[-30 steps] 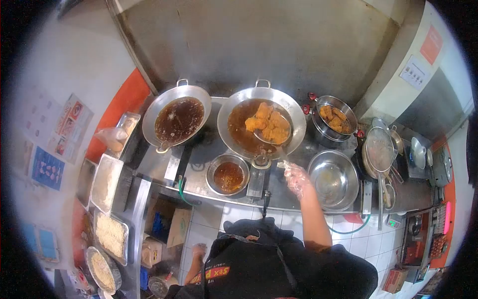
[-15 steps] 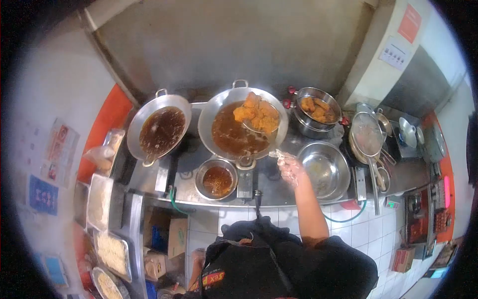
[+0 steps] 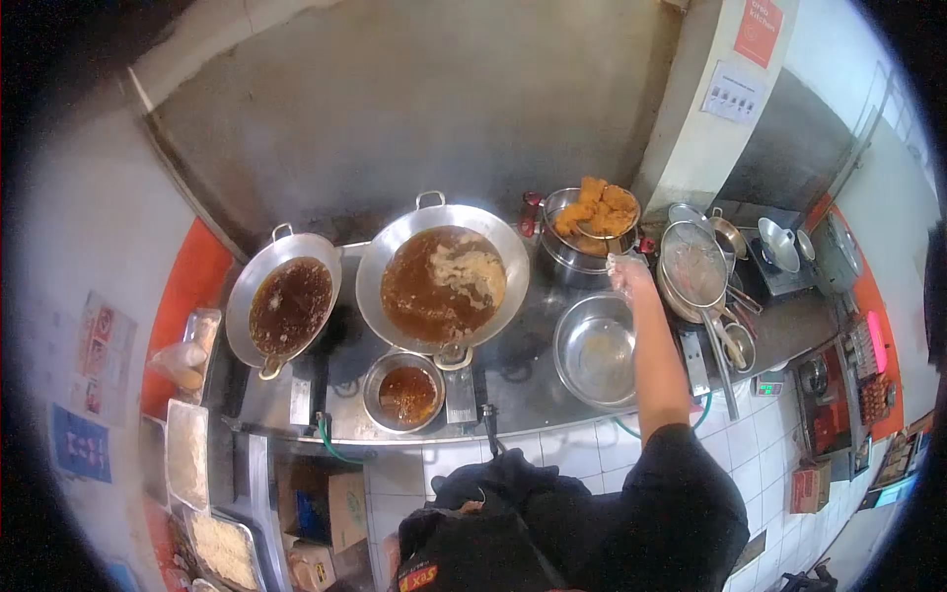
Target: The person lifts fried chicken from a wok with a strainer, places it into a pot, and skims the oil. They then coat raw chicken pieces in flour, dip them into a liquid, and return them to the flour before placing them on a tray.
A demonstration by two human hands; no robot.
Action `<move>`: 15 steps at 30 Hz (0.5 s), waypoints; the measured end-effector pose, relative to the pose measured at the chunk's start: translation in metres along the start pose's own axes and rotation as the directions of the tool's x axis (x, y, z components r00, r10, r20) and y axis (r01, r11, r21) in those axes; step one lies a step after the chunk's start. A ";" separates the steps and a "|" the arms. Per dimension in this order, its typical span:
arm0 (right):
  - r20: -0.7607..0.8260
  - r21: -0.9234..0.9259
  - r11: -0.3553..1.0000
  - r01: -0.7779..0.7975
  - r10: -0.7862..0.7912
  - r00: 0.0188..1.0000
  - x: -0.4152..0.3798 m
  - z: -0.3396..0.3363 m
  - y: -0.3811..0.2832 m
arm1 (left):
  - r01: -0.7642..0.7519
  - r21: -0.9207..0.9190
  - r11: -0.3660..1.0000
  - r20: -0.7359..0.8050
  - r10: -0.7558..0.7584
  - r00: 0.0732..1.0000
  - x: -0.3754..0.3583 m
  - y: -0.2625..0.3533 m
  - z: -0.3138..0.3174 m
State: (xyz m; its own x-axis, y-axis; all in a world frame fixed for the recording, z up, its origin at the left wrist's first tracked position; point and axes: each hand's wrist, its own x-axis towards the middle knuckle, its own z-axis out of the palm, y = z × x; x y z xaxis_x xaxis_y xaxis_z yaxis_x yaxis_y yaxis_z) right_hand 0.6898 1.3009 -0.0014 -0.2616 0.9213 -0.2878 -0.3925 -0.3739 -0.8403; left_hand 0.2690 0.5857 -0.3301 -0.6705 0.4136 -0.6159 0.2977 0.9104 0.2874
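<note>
My right hand [image 3: 627, 274], in what looks like a thin clear glove, is closed around the handle of a skimmer [image 3: 604, 235]. Golden fried chicken pieces [image 3: 598, 209] are heaped on the skimmer, which is over the steel pot [image 3: 572, 259] at the back right. The pot's inside is mostly hidden by the heap. Left of it, a large wok [image 3: 372, 286] holds brown oil with pale foam on its right side. Only a sliver of my left hand or arm [image 3: 392, 555] shows beside my dark shirt, its fingers hidden.
Another oil-filled wok [image 3: 240, 314] stands at the left. A small bowl of brown liquid [image 3: 370, 400] and a wide steel basin [image 3: 568, 357] sit near the counter's front edge. Strainers [image 3: 695, 264] with long handles lie at the right. Trays [image 3: 187, 454] line the left side.
My right hand has carried the skimmer of fried chicken from above the middle wok rightward to the steel pot. The view has shifted, and foam now shows on the wok's oil.
</note>
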 end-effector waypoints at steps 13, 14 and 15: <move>0.041 -0.999 0.000 0.041 -0.069 0.997 0.083 -0.106 -0.023 | -0.001 0.095 0.995 0.018 0.000 1.000 0.005 0.029 -0.007; 0.041 -0.999 -0.002 0.041 -0.067 0.997 0.076 -0.098 -0.025 | -0.003 0.095 0.995 0.019 0.001 1.000 0.007 0.031 -0.007; 0.015 -0.994 -0.111 -0.006 -0.185 0.983 0.061 -0.081 -0.030 | -0.003 0.093 0.996 0.020 0.001 1.000 0.009 0.034 -0.008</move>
State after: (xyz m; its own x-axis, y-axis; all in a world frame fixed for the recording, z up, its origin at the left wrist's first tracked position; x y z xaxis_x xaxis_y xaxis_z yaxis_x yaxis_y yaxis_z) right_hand 0.7572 1.3769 -0.0311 -0.1975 0.9728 -0.1209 0.9216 0.1423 -0.3611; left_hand 0.2676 0.6207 -0.3202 -0.6566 0.4148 -0.6299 0.3612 0.9061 0.2201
